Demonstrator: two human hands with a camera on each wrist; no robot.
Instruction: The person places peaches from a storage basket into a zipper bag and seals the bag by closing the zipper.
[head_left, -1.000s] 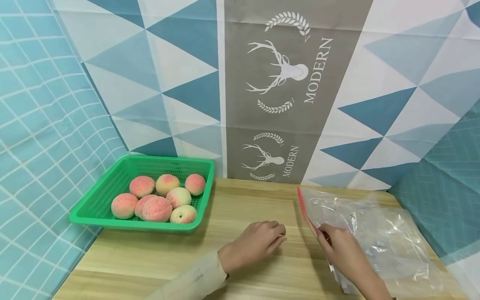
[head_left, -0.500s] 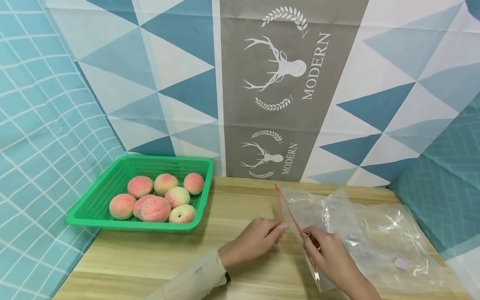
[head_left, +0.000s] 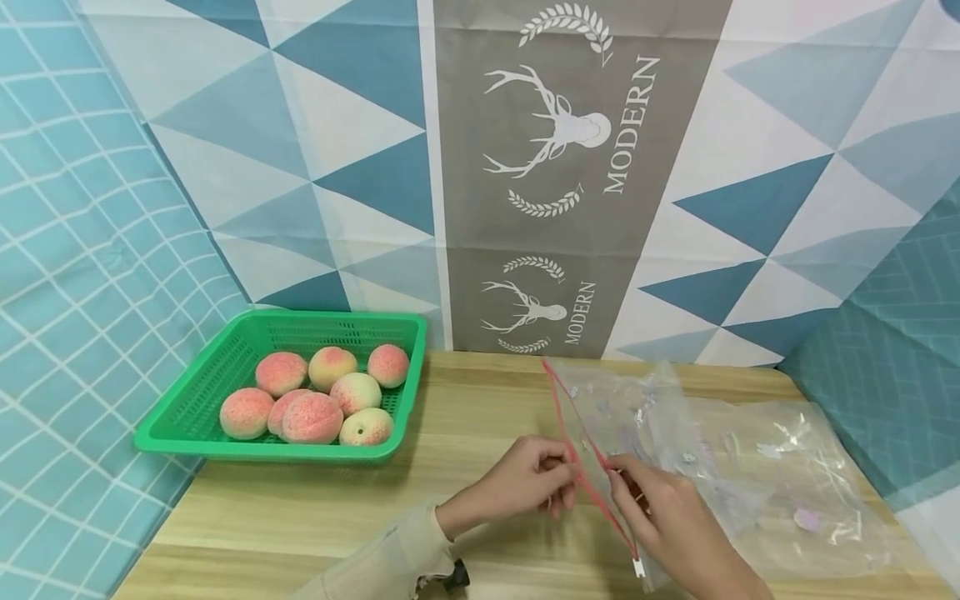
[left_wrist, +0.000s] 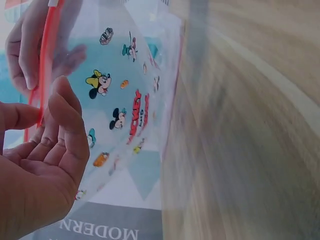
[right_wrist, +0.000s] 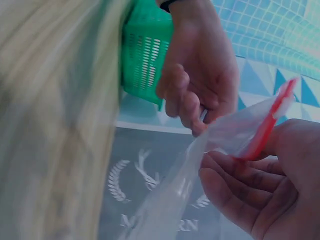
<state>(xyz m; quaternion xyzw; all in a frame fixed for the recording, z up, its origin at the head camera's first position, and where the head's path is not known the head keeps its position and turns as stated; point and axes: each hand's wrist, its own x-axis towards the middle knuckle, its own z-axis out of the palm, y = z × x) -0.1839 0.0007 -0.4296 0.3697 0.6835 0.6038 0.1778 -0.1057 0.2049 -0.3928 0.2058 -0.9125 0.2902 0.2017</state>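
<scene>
Green basket (head_left: 262, 451) of peaches (head_left: 312, 418), red-edged bag (head_left: 618, 408) in both hands (head_left: 528, 477) (head_left: 667, 508), plastic (head_left: 810, 467) alongside

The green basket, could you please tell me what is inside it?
Eight visible peaches lie inside the green basket, one partly hidden behind another. Anything directly underneath them is covered and unseen.

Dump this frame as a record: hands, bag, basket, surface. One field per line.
left_hand: left hand pinches left side of bag mouth
right_hand: right hand pinches opposite side
bag: clear, red-edged, cartoon prints, mouth parted
slider: white slider at mouth's near end
basket: green basket, left of both hands
contents: peaches, eight visible
surface: wooden table
other: clear plastic at right; separate bag unconfirmed
</scene>
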